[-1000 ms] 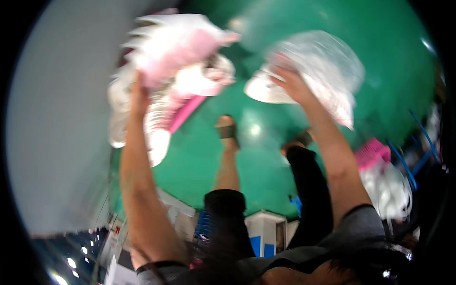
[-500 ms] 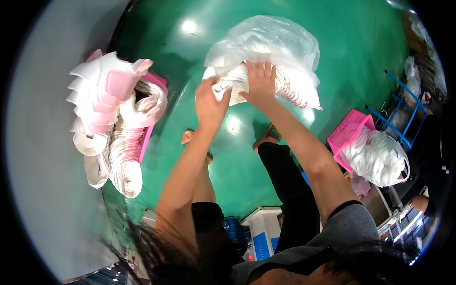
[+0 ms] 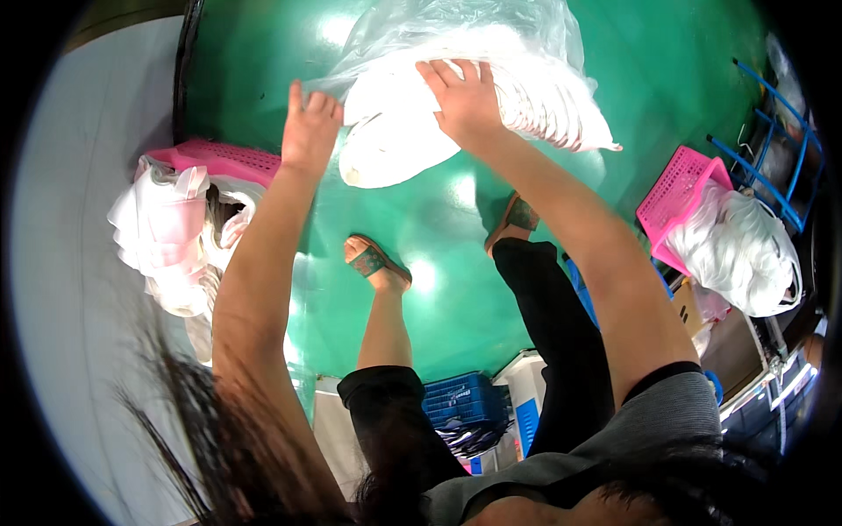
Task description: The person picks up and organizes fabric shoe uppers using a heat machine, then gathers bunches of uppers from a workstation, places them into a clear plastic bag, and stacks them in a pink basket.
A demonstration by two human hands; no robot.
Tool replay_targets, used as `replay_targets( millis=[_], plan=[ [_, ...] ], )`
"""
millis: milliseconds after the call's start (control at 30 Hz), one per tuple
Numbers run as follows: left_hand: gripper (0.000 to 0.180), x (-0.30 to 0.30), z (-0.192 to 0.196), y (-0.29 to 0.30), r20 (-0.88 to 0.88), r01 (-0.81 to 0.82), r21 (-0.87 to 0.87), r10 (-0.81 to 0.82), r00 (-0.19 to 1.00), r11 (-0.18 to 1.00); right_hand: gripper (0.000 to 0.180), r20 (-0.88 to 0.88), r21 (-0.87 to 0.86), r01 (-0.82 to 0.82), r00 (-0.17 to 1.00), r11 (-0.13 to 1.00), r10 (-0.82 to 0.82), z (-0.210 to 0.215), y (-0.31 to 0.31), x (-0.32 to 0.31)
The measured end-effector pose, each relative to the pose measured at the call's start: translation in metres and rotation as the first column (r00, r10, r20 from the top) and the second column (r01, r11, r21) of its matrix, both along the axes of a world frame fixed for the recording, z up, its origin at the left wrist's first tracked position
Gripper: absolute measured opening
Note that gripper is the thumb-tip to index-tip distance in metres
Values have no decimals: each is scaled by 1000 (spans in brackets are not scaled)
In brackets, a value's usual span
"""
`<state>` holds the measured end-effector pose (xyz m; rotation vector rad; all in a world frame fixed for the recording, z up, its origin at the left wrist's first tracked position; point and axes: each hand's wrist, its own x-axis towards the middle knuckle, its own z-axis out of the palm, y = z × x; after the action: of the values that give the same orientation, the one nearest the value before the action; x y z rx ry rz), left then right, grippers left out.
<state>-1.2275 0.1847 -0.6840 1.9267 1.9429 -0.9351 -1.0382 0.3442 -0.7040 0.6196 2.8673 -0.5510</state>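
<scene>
Ahead of me is a clear plastic bag (image 3: 474,31) with a stack of thin, curved white pieces (image 3: 399,145) showing at its near side. What these pieces are is unclear; glare whitens much of them. At the bag's left edge, my left hand (image 3: 311,131) has its fingers bent against the stretched film, seemingly pinching it, with one finger pointing up. My right hand (image 3: 469,110) lies on top of the stack with fingers spread, its tips at the bag's opening.
To the left, a pink basket (image 3: 219,159) sits beside piled white and pink pieces (image 3: 171,223). At right, another pink basket (image 3: 680,197) holds a white bundle (image 3: 741,250), near a blue metal frame (image 3: 785,158). A blue crate (image 3: 465,401) stands near my legs on the green floor (image 3: 456,311).
My left hand has moved left, off the white pieces to the bag's edge, and the film there is drawn out. My right hand stays on the stack. The whole view has shifted.
</scene>
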Motion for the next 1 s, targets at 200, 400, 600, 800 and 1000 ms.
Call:
replay_targets(
  millis=[200,400,600,800,1000],
  plan=[
    [23,-13,36,-24,158,235,142,-257,953,961,70,9,17,-42,999,999,42,2,36,4],
    [36,34,19,38,138,-254,-57,259,956,966,64,-4,52,-176,984,983,176,-9,48,5],
    [46,35,-39,51,776,-952,23,595,210,305,64,-106,58,-182,977,982,187,-13,48,0],
    [37,38,-36,5,179,-307,118,284,942,944,63,-127,64,-141,981,988,148,-17,55,-1],
    [20,76,8,-22,291,168,-10,-158,944,986,60,-45,72,-180,982,981,183,-15,68,-5]
  ],
)
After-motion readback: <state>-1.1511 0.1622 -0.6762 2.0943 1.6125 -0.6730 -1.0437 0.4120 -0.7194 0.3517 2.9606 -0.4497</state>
